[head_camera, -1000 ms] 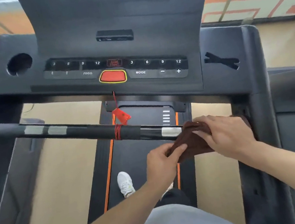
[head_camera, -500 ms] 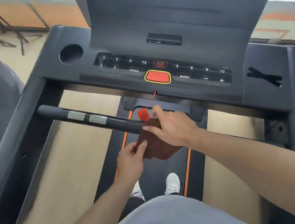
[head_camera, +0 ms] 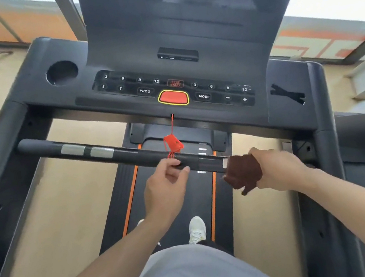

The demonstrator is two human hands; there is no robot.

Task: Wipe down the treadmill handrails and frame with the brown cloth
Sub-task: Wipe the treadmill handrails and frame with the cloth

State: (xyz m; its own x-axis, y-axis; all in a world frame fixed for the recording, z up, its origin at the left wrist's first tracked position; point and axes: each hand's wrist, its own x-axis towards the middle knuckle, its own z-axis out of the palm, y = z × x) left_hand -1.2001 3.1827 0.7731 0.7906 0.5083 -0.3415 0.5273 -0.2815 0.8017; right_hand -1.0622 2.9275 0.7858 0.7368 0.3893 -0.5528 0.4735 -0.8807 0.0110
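The console panel reads 3, 6, 9, 12 at nine o'clock of the red button, then PROG, STOP START; at three o'clock 3, 6, 9, 12, MODE, − and +.

Matt black handrail with brushed-metal patches; soft brown cloth.

The black treadmill belt carries what looks like two white shoes.
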